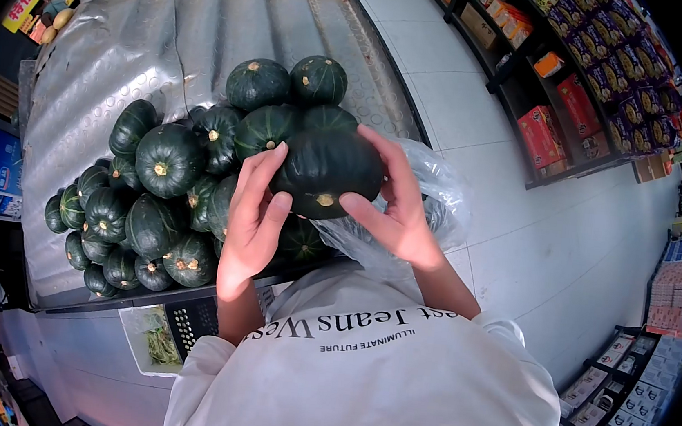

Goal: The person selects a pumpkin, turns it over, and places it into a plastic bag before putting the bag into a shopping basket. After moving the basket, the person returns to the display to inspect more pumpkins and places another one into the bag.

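A dark green kabocha squash (329, 169) is held up between my two hands, its pale stem end turned toward me. My left hand (253, 213) presses on its left side with thumb and fingers. On the other side, my right hand (398, 202) curls its fingers over the upper right edge, thumb close to the stem. Behind and left of it lies a pile of similar kabocha squashes (169, 160) on the display stand. A clear plastic bag (446, 192) shows beyond my right wrist; what it contains is hard to make out.
The stand's grey padded surface (237, 14) stretches behind the pile. A white crate (132, 332) with green vegetables sits below its front edge. Shelves with red boxes (541, 138) and purple packets (630, 68) stand at the right, beyond the tiled floor (519, 238).
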A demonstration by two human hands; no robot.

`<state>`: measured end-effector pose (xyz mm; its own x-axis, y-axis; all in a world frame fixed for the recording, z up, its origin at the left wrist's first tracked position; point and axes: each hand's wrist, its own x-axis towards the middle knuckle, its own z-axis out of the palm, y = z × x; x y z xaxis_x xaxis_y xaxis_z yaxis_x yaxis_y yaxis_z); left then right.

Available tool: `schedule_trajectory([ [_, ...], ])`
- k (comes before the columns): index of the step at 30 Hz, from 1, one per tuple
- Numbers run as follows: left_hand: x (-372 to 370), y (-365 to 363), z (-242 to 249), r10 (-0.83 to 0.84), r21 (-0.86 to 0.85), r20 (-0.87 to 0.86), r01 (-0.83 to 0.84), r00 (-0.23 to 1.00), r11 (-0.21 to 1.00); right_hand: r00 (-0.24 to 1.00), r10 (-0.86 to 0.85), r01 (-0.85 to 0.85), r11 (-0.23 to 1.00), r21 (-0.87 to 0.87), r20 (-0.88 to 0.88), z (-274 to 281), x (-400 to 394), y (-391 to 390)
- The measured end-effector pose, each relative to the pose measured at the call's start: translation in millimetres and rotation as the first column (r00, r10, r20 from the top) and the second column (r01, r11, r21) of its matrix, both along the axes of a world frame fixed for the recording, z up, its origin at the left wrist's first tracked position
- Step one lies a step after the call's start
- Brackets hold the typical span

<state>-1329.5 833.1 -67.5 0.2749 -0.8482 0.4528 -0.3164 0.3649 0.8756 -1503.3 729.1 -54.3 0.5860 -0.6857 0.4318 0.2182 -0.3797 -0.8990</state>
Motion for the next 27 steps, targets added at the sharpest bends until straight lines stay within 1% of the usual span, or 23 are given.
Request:
schedule_trajectory([
  [1, -0.6, -1.3, 1.4, 0.006, -0.016, 0.046, -0.006, 0.999, 1.000, 1.000, 0.000, 0.000, 1.000, 0.004, -0.002, -0.2, -0.1, 0.0],
  [3, -3.8, -1.1, 5.1, -0.023, 0.011, -0.035, 0.024, 0.999, 1.000, 1.000, 0.000, 0.000, 1.000, 0.011, -0.005, -0.4, -0.2, -0.5],
  [6, -2.7, 0.3, 0.7, -0.058, 0.033, -0.126, 0.062, 0.990, 0.998, 0.999, -0.006, 0.005, 0.999, 0.032, 0.042, -2.4, 1.9, 1.8],
  [7, -1.9, 0.5, -0.9, -0.069, 0.037, -0.151, 0.075, 0.986, 0.996, 0.999, -0.015, 0.015, 1.000, -0.003, 0.043, -3.3, 1.8, 1.8],
  [9, -2.8, -0.3, -0.5, -0.079, 0.025, -0.148, 0.083, 0.986, 0.996, 0.998, -0.031, 0.035, 0.997, -0.073, 0.046, -5.0, 1.7, 0.9],
  [10, -3.4, -0.8, 0.4, -0.083, 0.018, -0.146, 0.087, 0.986, 0.996, 0.999, -0.030, 0.034, 0.996, -0.087, 0.043, -5.4, 1.5, 0.2],
  [12, -4.1, -1.1, 2.1, -0.096, 0.017, -0.206, 0.101, 0.974, 0.995, 0.999, -0.027, 0.031, 0.993, -0.115, 0.037, -5.7, 0.9, -1.1],
  [13, -4.8, -1.2, 3.0, -0.102, 0.016, -0.236, 0.109, 0.966, 0.994, 0.999, -0.020, 0.024, 0.996, -0.088, 0.036, -4.5, 0.9, -0.7],
  [15, -9.1, -1.5, 4.8, -0.096, 0.013, -0.218, 0.101, 0.971, 0.995, 0.999, -0.011, 0.012, 0.999, -0.034, 0.033, 0.6, 0.4, 0.7],
  [19, -9.0, -2.7, 5.5, -0.112, -0.018, -0.171, 0.110, 0.979, 0.994, 1.000, -0.016, 0.018, 0.998, -0.059, 0.026, 5.7, -0.8, 3.4],
  [22, -9.6, -2.8, 1.8, -0.079, -0.014, -0.149, 0.078, 0.986, 0.997, 0.999, -0.013, 0.016, 0.996, -0.088, 0.029, 5.9, -1.3, 2.7],
  [27, -11.3, -2.6, 5.9, -0.058, 0.016, -0.096, 0.060, 0.994, 0.998, 1.000, -0.010, 0.013, 0.996, -0.090, 0.029, 5.0, -2.0, 1.2],
])
